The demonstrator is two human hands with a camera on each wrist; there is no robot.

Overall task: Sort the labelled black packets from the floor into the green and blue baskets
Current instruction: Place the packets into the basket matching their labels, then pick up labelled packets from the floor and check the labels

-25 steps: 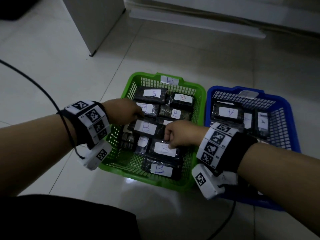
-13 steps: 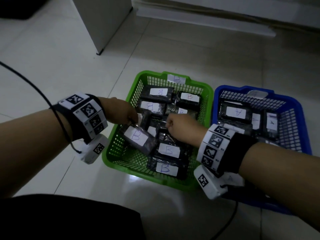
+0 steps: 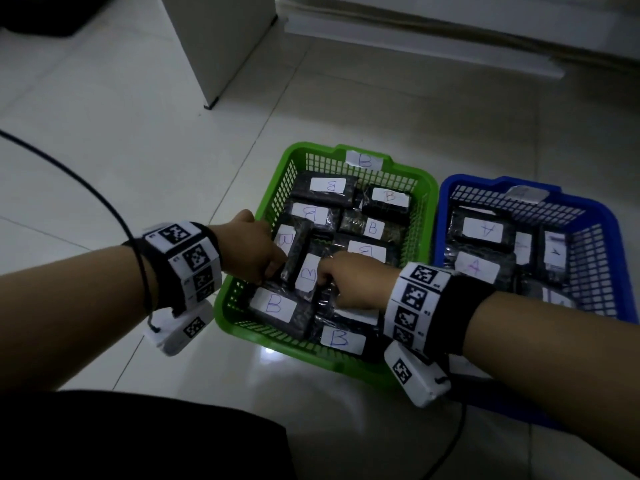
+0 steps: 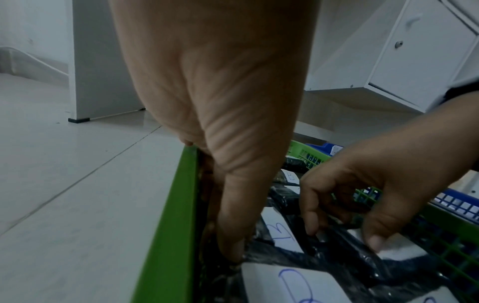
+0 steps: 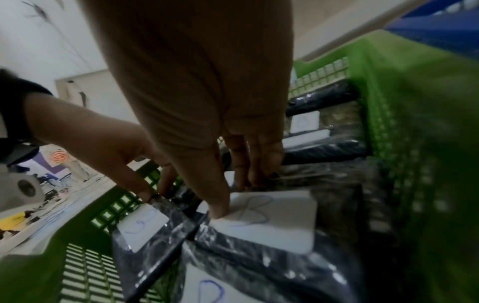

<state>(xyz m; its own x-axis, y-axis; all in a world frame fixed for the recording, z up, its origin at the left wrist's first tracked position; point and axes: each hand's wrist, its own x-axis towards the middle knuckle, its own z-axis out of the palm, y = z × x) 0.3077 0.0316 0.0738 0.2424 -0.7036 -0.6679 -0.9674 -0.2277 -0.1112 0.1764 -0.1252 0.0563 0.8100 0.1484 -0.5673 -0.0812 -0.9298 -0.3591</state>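
Between the left hand (image 3: 254,251) and the right hand (image 3: 349,284), a glossy black packet (image 3: 306,273) with a white "B" label is lying tilted inside the green basket (image 3: 239,289). Both hands are curling fingers onto its plastic wrap, pinching opposite edges. Beside the right hand, the blue basket (image 3: 607,237) is holding "A" packets (image 3: 483,232).

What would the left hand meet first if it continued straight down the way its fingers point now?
The left hand points down inside the green basket, beside its left wall. Its fingertips seem already against a black packet labelled B, so that packet probably comes first; exact contact is unclear.
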